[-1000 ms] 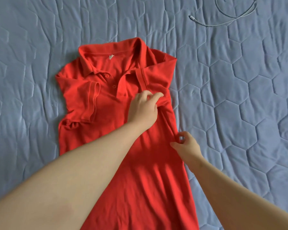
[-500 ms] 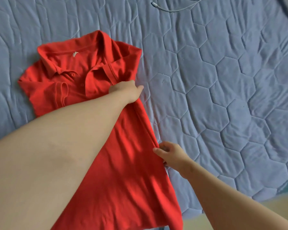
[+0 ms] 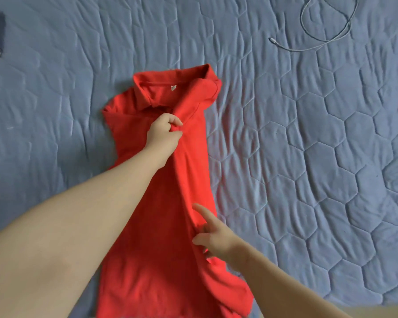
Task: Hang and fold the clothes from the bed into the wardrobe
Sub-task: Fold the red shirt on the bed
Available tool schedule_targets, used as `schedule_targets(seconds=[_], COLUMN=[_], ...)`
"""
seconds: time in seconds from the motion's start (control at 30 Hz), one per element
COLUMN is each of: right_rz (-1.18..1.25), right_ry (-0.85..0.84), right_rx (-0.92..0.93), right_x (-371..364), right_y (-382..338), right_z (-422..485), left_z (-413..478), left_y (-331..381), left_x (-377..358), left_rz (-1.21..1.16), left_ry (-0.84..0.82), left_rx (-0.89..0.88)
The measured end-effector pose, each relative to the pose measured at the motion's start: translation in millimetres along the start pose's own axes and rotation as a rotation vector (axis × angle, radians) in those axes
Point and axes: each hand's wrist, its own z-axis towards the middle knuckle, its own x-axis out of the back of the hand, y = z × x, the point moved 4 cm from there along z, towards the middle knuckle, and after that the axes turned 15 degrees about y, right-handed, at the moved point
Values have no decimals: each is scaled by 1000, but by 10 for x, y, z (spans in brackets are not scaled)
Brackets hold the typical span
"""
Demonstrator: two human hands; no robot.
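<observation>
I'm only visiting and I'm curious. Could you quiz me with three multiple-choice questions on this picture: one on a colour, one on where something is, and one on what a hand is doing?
1. What colour is the polo shirt?
A) green B) white C) red

2. Where does the white cable lie?
A) on the bed cover, beyond the shirt to the right B) across the shirt C) in a hand

3. What is the left hand doing?
A) lying flat on the cover B) gripping bunched shirt fabric below the collar C) holding the cable

Answers:
1. C: the shirt is plainly red.
2. A: the cable loops on bare cover, apart from the shirt.
3. B: the fingers curl round a fold of cloth.
</observation>
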Motion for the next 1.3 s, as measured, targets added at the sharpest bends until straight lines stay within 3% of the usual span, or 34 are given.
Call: schedule_targets(seconds=[0.33,0.5,0.57,0.67,0.77,0.83,1.0,1.17,1.23,1.3], right_rz=[-165,-242,-243,-231,-198,-196,-110,11,16,20], right_ry=[-55,14,49,142,385,550,644,634,624,619], right_rx=[-53,-15,-7,10,30,28,34,13,-4,-25], right_x=[-1425,-1714,-1724,-1649,-1352,-1073,-634,-452,-420,-406], right_y=[-154,-17,63,99,-58,-229,-592,-621,-576,-532], right_z=[258,448,467,530,699,815,1032,1102,1099,1094], left_z=[533,637,665,761,768,774,779,883,980,1145], left_y=[-963,-1238,-1220,-1017,-667,-484,-287,-212,-180,-138], left_x=[1065,1129,1117,1112,978,794,294,184,246,391], left_rz=[-302,-117,-21,339,575,655,820,925,794,442], left_ry=[119,-33,-76,26,84,48,-64,-3,-42,-18], left_rx=[323,305,222,-144,-568,-731,-812,-965,-864,-491])
